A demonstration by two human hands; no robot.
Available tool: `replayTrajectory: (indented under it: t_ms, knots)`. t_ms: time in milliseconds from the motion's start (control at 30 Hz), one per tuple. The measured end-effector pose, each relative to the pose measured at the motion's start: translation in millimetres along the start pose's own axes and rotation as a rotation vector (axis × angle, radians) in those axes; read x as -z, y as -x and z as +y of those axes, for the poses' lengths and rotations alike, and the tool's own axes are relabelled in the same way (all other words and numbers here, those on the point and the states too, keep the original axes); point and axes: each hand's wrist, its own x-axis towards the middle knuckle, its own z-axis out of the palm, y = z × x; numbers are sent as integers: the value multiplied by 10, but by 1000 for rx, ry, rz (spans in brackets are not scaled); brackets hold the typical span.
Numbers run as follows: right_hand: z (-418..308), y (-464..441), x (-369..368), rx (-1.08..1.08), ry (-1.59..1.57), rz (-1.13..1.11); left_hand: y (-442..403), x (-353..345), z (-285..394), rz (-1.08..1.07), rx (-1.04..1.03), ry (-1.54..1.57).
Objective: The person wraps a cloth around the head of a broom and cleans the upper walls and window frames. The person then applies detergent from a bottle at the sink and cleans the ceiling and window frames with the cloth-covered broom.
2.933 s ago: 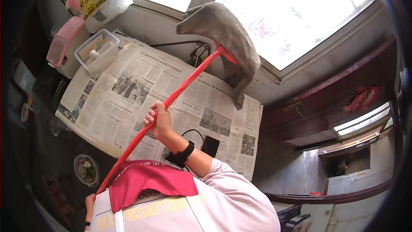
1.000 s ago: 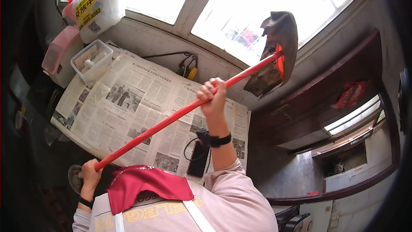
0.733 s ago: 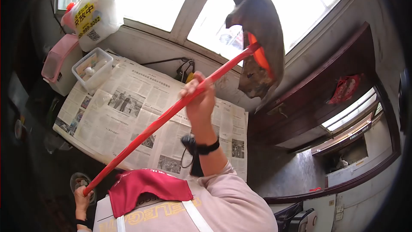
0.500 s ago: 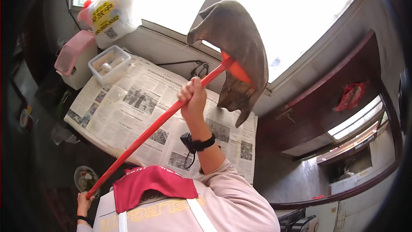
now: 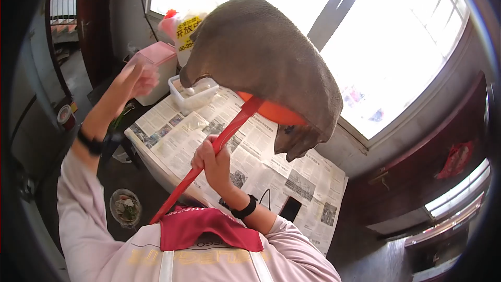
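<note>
Clasping the red pole (image 5: pixel 233 128), slanted from seven o'clock to twelve, tight in the right hand (image 5: pixel 215 164)! Holding the left hand (image 5: pixel 138 79) up at ten, clear of it, too blurred to judge its grip. Carrying grey cloth (image 5: pixel 271 62) at twelve, draped over the orange head (image 5: pixel 279 113). Looking past to newspapers (image 5: pixel 308 204) at five, window (image 5: pixel 391 68) at two.

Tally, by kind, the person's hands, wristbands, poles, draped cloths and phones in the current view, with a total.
Hands: 2, left hand and right hand
Wristbands: 2, left wristband and right wristband
Pole: 1
Cloth: 1
Phone: 1
Total: 7
</note>
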Motion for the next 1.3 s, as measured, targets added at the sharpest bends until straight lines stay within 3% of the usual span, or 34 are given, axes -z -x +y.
replayTrajectory:
  t_ms: [67,167,200,300,400,533,600,667,733,833,933,967,1100,1300]
  knots:
    - [80,101,-124,-26,-17,-24,-448,-69,344,-344,163,283]
    - [195,214,-189,-34,-31,-103,-446,-556,876,-269,188,451]
    - [200,212,-163,-17,-40,-90,-460,-612,949,-287,191,437]
    - [174,227,-98,33,-60,-123,-501,-812,1148,-237,-101,237]
    - [81,186,-32,39,-103,-170,-583,-916,1380,-117,-248,144]
    - [26,117,-14,48,-219,-236,-642,-953,1780,-243,-69,122]
    - [26,77,34,-12,-341,-296,-658,-1036,1984,-419,-231,-101]
    - [-13,45,19,-30,-380,-239,-675,-1164,2180,-364,-234,-141]
    - [52,0,43,-114,-438,-239,-663,-1383,2385,-325,-407,-78]
    - [62,-19,27,-151,-481,-221,-534,-1644,2563,-265,-492,-148]
    - [106,-48,64,-217,-580,-269,-649,-1720,2828,-245,-471,-196]
    - [108,-56,69,-237,-611,-282,-481,-1970,2863,128,-398,-138]
    - [90,-99,128,-299,-634,-318,-251,-2172,2804,-14,-452,-226]
    - [267,-127,171,-339,-624,-365,-215,-2119,3117,-30,-474,-291]
